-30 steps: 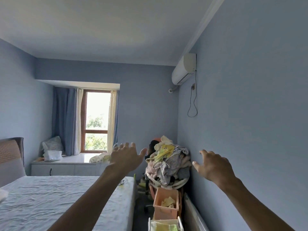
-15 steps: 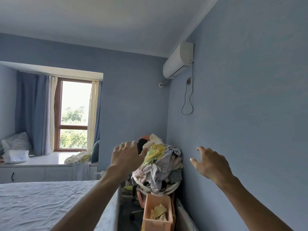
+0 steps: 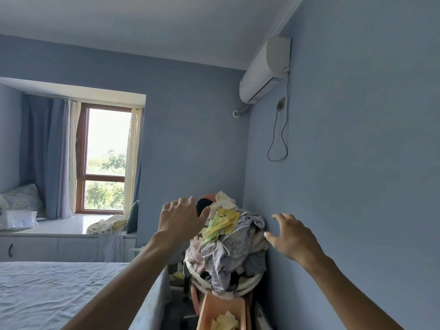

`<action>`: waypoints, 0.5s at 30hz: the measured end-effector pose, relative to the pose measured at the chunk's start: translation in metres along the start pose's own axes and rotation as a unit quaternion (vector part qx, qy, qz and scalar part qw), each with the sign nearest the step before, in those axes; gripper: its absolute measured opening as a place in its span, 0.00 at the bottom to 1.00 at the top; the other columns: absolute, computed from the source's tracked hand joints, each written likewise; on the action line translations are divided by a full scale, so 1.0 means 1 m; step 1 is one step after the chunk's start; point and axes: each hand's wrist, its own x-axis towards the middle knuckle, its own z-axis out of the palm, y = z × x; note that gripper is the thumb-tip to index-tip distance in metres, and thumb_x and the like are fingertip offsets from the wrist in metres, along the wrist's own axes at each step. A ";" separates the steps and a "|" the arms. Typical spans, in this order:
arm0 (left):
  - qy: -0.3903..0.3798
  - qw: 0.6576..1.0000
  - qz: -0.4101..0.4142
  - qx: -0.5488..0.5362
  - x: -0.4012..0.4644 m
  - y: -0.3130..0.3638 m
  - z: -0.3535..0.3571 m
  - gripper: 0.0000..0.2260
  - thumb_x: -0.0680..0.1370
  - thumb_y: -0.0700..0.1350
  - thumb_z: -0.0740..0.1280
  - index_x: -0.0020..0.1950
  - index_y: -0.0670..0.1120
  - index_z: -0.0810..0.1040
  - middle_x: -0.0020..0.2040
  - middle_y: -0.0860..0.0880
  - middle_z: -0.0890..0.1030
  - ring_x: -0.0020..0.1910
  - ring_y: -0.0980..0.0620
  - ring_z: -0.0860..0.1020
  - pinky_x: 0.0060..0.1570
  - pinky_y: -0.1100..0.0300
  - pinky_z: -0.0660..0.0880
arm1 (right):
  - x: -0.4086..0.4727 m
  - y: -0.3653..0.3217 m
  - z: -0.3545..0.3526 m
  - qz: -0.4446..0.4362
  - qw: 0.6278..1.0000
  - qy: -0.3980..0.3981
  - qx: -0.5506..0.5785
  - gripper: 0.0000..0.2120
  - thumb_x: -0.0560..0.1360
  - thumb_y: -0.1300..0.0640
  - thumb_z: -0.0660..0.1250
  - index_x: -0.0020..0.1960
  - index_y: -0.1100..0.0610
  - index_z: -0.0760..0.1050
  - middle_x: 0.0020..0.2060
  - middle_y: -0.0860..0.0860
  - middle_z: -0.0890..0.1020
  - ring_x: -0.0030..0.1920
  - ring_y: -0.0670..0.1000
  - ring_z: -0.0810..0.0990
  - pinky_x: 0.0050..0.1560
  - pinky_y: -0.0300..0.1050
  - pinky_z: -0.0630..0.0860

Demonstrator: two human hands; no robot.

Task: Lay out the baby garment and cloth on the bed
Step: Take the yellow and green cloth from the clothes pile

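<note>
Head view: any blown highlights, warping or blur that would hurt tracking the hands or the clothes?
Head view: window overexposed at the top, its daylight the main light; wide-angle bowing along the ceiling edge and the air conditioner; left hand, right hand and clothes pile acceptably sharp, evenly lit, without glare.

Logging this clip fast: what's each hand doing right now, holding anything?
Left hand: open, fingers spread, holding nothing, raised near the clothes pile.
Right hand: open, fingers loosely bent, holding nothing.

left hand [image 3: 181,220] bare | right hand [image 3: 294,236] bare | forearms unsleeved
</note>
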 end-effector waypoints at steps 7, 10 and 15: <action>0.025 0.999 0.027 -0.020 0.050 0.010 0.093 0.23 0.79 0.62 0.54 0.66 0.51 0.74 0.63 0.49 0.79 0.60 0.48 0.77 0.65 0.53 0.65 | 0.081 0.046 0.068 -0.018 0.996 -0.054 0.067 0.28 0.76 0.46 0.64 0.73 0.53 0.63 0.72 0.51 0.65 0.70 0.53 0.67 0.65 0.47 0.66; 0.005 0.994 0.095 -0.048 0.046 0.001 0.135 0.16 0.79 0.56 0.60 0.62 0.52 0.79 0.62 0.50 0.80 0.58 0.49 0.79 0.65 0.53 0.65 | 0.099 0.062 0.107 -0.037 0.990 -0.092 0.096 0.25 0.76 0.49 0.66 0.71 0.55 0.67 0.72 0.53 0.66 0.71 0.54 0.65 0.67 0.46 0.63; -0.096 0.989 0.067 -0.096 0.030 -0.025 0.231 0.16 0.79 0.54 0.60 0.63 0.51 0.77 0.61 0.47 0.80 0.56 0.45 0.79 0.55 0.53 0.72 | 0.103 0.076 0.198 -0.018 0.975 -0.196 0.105 0.24 0.75 0.51 0.68 0.69 0.54 0.70 0.70 0.55 0.69 0.69 0.55 0.68 0.66 0.44 0.64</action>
